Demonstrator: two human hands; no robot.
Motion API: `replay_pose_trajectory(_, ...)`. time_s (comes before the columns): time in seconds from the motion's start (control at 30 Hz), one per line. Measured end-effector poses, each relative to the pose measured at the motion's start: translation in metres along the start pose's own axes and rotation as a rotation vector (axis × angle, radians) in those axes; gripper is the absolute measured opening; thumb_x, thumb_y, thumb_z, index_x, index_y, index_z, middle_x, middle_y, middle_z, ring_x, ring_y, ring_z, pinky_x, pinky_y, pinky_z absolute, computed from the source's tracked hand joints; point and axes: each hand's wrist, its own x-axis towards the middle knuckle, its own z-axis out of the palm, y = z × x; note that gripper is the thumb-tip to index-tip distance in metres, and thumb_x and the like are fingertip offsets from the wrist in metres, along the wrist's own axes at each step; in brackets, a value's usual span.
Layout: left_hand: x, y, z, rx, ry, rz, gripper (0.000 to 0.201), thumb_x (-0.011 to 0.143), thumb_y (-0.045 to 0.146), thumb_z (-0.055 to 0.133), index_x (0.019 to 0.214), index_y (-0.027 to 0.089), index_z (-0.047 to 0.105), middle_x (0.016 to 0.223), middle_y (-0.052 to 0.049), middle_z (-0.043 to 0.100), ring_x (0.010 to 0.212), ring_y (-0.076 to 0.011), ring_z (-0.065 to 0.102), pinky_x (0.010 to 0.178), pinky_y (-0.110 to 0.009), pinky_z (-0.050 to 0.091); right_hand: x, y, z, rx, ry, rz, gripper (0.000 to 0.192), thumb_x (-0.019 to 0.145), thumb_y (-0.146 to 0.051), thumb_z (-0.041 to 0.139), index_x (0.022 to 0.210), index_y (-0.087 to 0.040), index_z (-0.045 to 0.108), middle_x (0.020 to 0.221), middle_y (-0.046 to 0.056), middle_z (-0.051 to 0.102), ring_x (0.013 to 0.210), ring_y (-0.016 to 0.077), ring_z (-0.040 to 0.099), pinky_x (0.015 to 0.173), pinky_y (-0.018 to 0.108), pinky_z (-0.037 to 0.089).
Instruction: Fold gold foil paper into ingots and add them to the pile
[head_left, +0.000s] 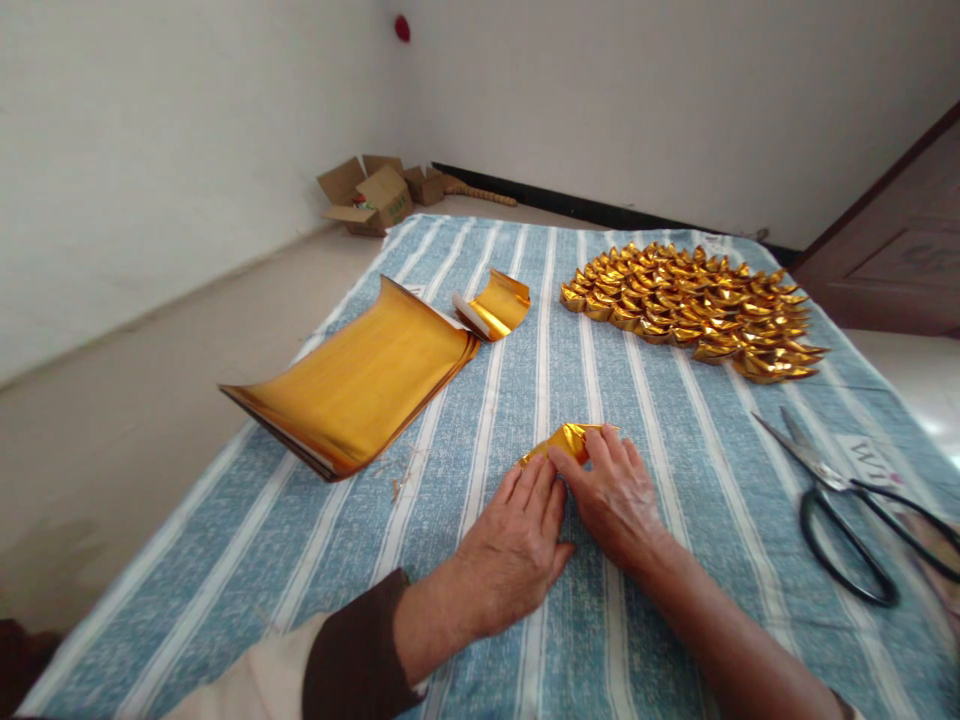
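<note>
A small folded piece of gold foil paper (568, 438) lies on the striped cloth, shiny side up, near the middle of the table. My left hand (514, 535) holds its left end down, fingers close together and covering that end. At the other end, my right hand (616, 488) has its thumb and fingertips closed on the paper. The fingers of both hands nearly meet over it, so its lower edge is hidden. To the left is a stack of large gold foil sheets (360, 375) with curled edges. Behind that stack sits a smaller curled bundle of gold foil paper (499, 303).
Many folded gold foil ingots (675, 300) stand in rows at the back right. Black-handled scissors (825, 475) lie partly open on the right, beside something blurred at the frame's edge. A blue-and-white striped cloth (420, 620) covers the table. Cardboard boxes (375, 195) rest on the floor behind.
</note>
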Motion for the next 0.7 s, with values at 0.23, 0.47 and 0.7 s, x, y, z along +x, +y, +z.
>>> replay_pose_trajectory(0.23, -0.0024, 0.0022, -0.0004, -0.025, -0.005, -0.075, 0.061, 0.097, 0.045, 0.045, 0.143, 0.006, 0.040, 0.152, -0.020, 0.040, 0.142, -0.0366, 0.032, 0.112, -0.055, 0.032, -0.0016, -0.0015, -0.0011, -0.028, -0.027, -0.004, 0.036, 0.094, -0.023, 0.051, 0.128, -0.032, 0.060, 0.116, 0.017, 0.056, 0.117, 0.0366, 0.045, 0.089, 0.050, 0.043)
replay_pose_trajectory(0.47, -0.0022, 0.0033, -0.0038, 0.018, -0.083, -0.116, 0.062, 0.098, 0.047, 0.042, 0.149, 0.014, 0.033, 0.156, -0.014, 0.036, 0.144, -0.0397, 0.026, 0.110, -0.064, 0.029, -0.0011, -0.0023, -0.0003, -0.031, -0.043, 0.001, 0.036, 0.094, -0.022, 0.050, 0.127, -0.031, 0.061, 0.117, 0.018, 0.055, 0.117, 0.0376, 0.044, 0.089, 0.052, 0.042)
replay_pose_trajectory(0.7, -0.0013, 0.0038, -0.0046, -0.022, -0.105, -0.159, 0.060, 0.098, 0.050, 0.040, 0.150, 0.021, 0.031, 0.155, -0.010, 0.038, 0.145, -0.0362, 0.026, 0.111, -0.065, 0.026, -0.0019, -0.0019, 0.0004, -0.055, -0.027, -0.012, 0.036, 0.095, -0.022, 0.048, 0.128, -0.030, 0.062, 0.117, 0.018, 0.056, 0.116, 0.0377, 0.045, 0.088, 0.051, 0.041)
